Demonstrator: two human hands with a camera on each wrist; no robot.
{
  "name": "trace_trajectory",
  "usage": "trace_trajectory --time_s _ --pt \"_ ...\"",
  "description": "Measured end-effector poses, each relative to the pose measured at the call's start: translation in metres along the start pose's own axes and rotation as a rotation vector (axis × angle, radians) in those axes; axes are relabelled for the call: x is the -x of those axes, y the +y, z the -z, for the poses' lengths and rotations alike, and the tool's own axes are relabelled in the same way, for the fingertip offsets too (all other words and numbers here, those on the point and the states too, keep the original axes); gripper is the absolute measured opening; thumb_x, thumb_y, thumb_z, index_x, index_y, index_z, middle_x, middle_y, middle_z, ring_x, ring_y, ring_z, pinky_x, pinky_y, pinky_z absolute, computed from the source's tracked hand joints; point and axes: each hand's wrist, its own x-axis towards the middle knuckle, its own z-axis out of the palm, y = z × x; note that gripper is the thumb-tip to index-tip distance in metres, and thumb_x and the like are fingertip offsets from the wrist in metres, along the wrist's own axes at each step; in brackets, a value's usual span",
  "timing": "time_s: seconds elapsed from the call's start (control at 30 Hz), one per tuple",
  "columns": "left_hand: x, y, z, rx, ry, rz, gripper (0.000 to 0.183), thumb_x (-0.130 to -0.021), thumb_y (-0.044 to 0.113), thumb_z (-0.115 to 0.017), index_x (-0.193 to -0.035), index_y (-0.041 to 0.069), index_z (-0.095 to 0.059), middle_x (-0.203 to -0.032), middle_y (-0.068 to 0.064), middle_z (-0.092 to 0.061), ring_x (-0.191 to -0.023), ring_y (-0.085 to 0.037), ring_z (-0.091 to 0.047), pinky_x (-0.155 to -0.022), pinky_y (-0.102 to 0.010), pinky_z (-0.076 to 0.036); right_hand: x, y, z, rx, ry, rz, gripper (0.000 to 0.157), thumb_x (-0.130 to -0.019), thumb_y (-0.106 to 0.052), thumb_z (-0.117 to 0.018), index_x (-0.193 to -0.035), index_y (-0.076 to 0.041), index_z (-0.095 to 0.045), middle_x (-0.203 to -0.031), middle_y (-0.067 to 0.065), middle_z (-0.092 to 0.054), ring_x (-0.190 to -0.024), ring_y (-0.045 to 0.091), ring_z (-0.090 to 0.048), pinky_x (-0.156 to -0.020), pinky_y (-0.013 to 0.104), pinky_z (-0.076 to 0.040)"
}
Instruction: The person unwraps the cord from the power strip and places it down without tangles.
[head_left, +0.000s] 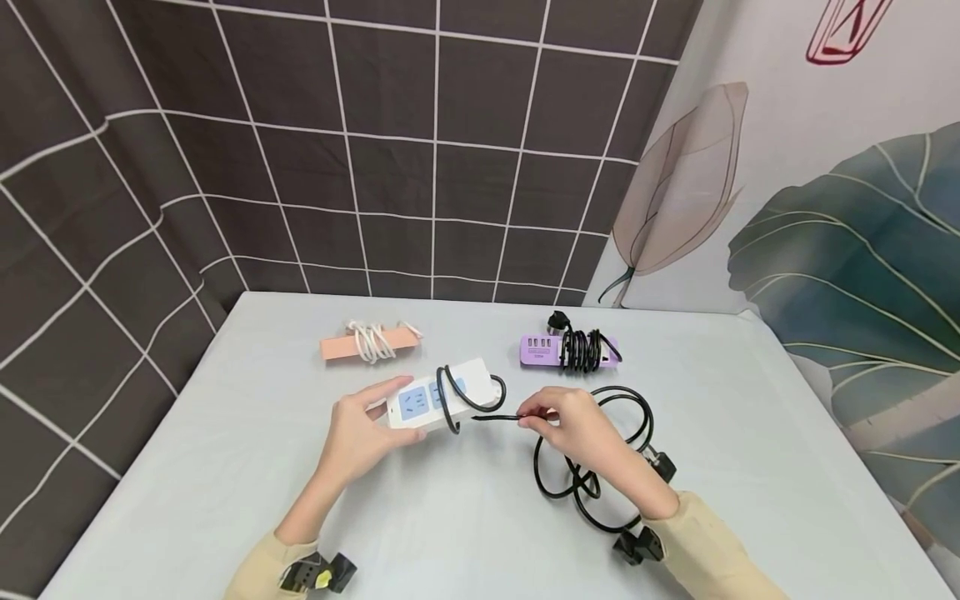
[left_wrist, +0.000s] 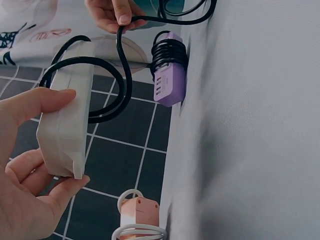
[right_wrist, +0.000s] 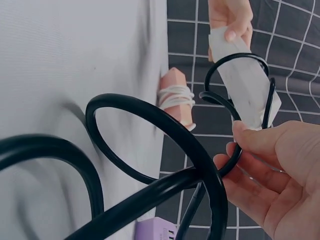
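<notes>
My left hand (head_left: 362, 429) grips one end of a white power strip (head_left: 474, 373) with blue socket panels, held tilted over the table. The strip's black cord (head_left: 497, 417) loops loosely around its far end. To the right, my right hand (head_left: 573, 421) pinches that cord between thumb and fingers. The rest of the cord lies in loose coils (head_left: 542, 479) under and beside the right forearm, with its black plug (head_left: 662, 465) near the wrist. In the left wrist view the strip (left_wrist: 70, 115) shows its white back and side, with the cord (left_wrist: 125, 85) running to the other hand.
A pink power strip (head_left: 337, 347) wrapped in white cord lies at the back left of the white table (head_left: 247, 400). Farther right lies a purple power strip (head_left: 538, 351) wrapped in black cord. A dark checked curtain (head_left: 390, 183) hangs behind the table.
</notes>
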Motion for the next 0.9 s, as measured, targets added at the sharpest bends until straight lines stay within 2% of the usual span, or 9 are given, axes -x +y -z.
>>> trace_trajectory --time_s 0.4,0.67,0.9 --pt "0.0032 -0.0016 -0.0013 0.014 -0.079 -0.055 0.065 -0.059 0.002 -0.086 -0.121 0.003 -0.066 -0.129 -0.020 -0.061 -0.119 -0.032 -0.058 -0.096 -0.035 -0.050 -0.0045 0.0066 -0.0024 0.063 0.082 0.036 0.008 -0.080 -0.005 -0.074 -0.087 -0.008 -0.074 -0.082 0.001 -0.072 -0.073 0.010 -0.067 -0.067 0.014 -0.054" --pt "0.0056 -0.0012 -0.0050 0.039 -0.176 -0.118 0.065 -0.057 0.000 -0.086 -0.119 -0.001 -0.066 -0.125 -0.021 -0.062 -0.115 -0.033 -0.060 -0.093 -0.028 -0.051 -0.0048 0.0085 0.0014 0.079 0.125 0.001 0.005 -0.083 -0.007 -0.072 -0.088 -0.007 -0.074 -0.085 0.004 -0.073 -0.074 0.012 -0.068 -0.066 0.015 -0.055" --pt "0.0059 -0.0034 -0.0080 0.037 -0.224 -0.145 0.066 -0.056 0.000 -0.086 -0.119 -0.002 -0.065 -0.123 -0.019 -0.064 -0.114 -0.032 -0.061 -0.094 -0.027 -0.051 -0.0044 0.0087 0.0053 0.094 0.191 -0.014 0.005 -0.083 -0.007 -0.072 -0.088 -0.008 -0.073 -0.085 0.003 -0.072 -0.076 0.013 -0.068 -0.065 0.017 -0.055"
